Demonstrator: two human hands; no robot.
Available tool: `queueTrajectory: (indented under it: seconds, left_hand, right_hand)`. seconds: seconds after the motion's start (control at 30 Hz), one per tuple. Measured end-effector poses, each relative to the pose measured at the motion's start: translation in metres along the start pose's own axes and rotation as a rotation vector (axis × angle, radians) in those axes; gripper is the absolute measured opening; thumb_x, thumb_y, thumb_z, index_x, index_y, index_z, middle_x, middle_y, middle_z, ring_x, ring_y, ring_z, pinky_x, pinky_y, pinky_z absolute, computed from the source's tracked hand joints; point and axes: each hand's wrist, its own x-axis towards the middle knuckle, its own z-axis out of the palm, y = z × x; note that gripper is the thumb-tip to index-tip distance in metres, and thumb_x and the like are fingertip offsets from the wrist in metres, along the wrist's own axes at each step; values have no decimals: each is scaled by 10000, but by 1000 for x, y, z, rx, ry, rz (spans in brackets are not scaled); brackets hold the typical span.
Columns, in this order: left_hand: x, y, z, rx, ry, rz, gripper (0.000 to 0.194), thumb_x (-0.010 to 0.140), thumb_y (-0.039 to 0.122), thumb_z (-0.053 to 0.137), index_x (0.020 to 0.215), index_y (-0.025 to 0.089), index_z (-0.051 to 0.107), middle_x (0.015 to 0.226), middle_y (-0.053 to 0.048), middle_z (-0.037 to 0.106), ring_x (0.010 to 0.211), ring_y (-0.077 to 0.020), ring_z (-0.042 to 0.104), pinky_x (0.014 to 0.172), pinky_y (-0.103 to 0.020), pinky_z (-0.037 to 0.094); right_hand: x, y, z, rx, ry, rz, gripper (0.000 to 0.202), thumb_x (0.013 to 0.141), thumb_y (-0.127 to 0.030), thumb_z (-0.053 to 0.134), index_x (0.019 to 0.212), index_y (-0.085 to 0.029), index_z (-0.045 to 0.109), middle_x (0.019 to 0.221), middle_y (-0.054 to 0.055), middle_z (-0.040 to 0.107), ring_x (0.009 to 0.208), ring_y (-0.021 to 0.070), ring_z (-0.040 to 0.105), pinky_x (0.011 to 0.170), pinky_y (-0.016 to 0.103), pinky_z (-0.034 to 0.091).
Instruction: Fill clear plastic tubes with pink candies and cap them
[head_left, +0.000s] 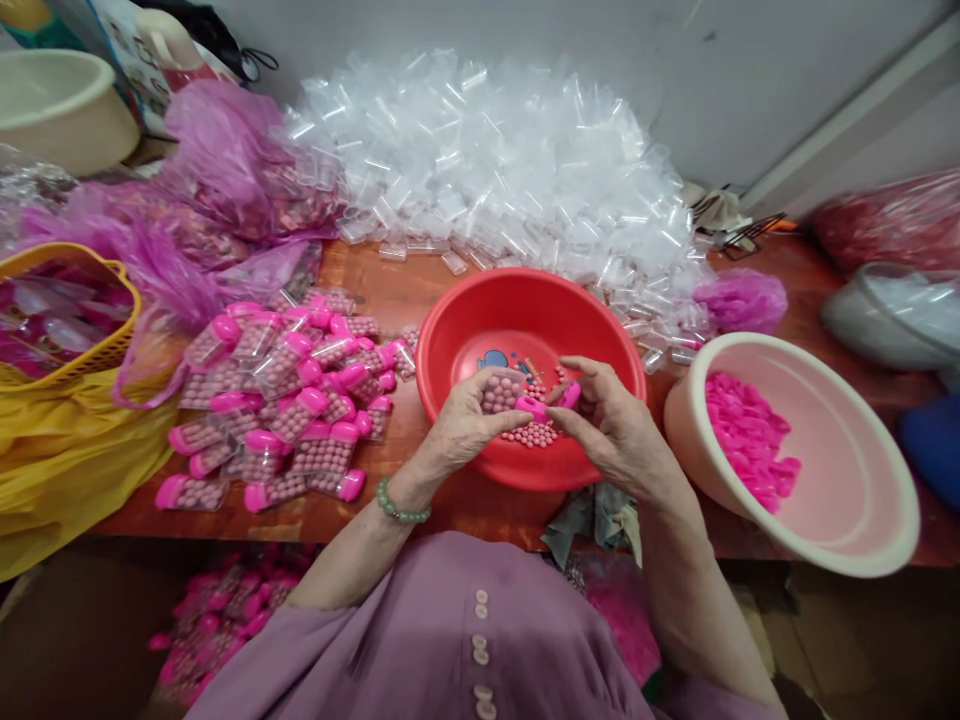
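Over the red basin (442, 330), my left hand (457, 425) is closed round a small clear bottle (501, 392) filled with pink beads. The bottle lies tilted on its side, its pink mouth end (532, 407) pointing toward my right hand. With thumb and fingers, my right hand (622, 430) pinches a bright pink cap (570, 394) just beside that end. Whether the cap is joined to the bottle is hard to make out. Loose pink beads (531, 434) lie in the basin below both hands.
Filled pink-capped bottles (285, 400) are piled on the wooden table at left. A heap of clear empty bottles (495, 160) rises behind the basin. At right stands a pale tub (847, 470) holding pink caps (750, 435). A yellow basket (124, 320) sits far left.
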Motion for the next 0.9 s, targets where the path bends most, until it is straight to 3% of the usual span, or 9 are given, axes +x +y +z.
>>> queueTrajectory:
  seconds: [0.13, 0.27, 0.4, 0.53, 0.73, 0.9]
  left_hand:
    - [1, 0, 1, -7, -14, 0, 514, 561, 239, 913, 1001, 153, 660, 876, -10, 667, 785, -115, 622, 782, -261, 527]
    - [3, 1, 3, -28, -24, -3, 501, 558, 237, 911, 981, 148, 658, 853, -2, 664, 776, -104, 615, 769, -240, 531]
    - [4, 0, 3, -42, -33, -5, 466, 578, 224, 902, 973, 147, 666, 852, -3, 662, 778, -101, 618, 756, -224, 531]
    - [4, -1, 0, -120, -126, -16, 436, 707, 326, 847, 1050, 148, 644, 874, -33, 684, 769, -134, 664, 773, -283, 564]
    - [3, -2, -4, -123, -272, -7, 349, 831, 335, 749, 1087, 133, 626, 900, -74, 699, 806, -152, 682, 756, -274, 561]
    - [3, -1, -4, -86, -309, 12, 310, 836, 325, 741, 1062, 140, 640, 834, -41, 664, 766, -135, 646, 745, -268, 529]
  right_hand:
    - [-1, -1, 5, -91, 78, -96, 368, 943, -362, 623, 1273, -199, 616, 958, 46, 683, 792, 142, 648, 763, 300, 574]
    - [-1, -3, 15, -232, 16, -248, 384, 996, -300, 527, 1354, -181, 595, 1038, 96, 645, 938, 172, 650, 870, 340, 578]
    - [-1, -5, 18, -282, -4, -281, 433, 1005, -254, 488, 1422, -147, 535, 981, 100, 583, 878, 162, 613, 834, 333, 582]
    - [4, -1, 9, -130, 37, -232, 366, 977, -257, 556, 1338, -215, 599, 996, 69, 629, 891, 150, 626, 839, 319, 569]
    - [27, 5, 10, 301, 277, -97, 223, 839, -316, 754, 1025, -225, 673, 887, -1, 680, 787, 117, 644, 757, 263, 553]
    - [36, -2, 26, 335, 266, -90, 198, 815, -318, 765, 973, -215, 702, 875, 7, 696, 793, 130, 651, 756, 282, 552]
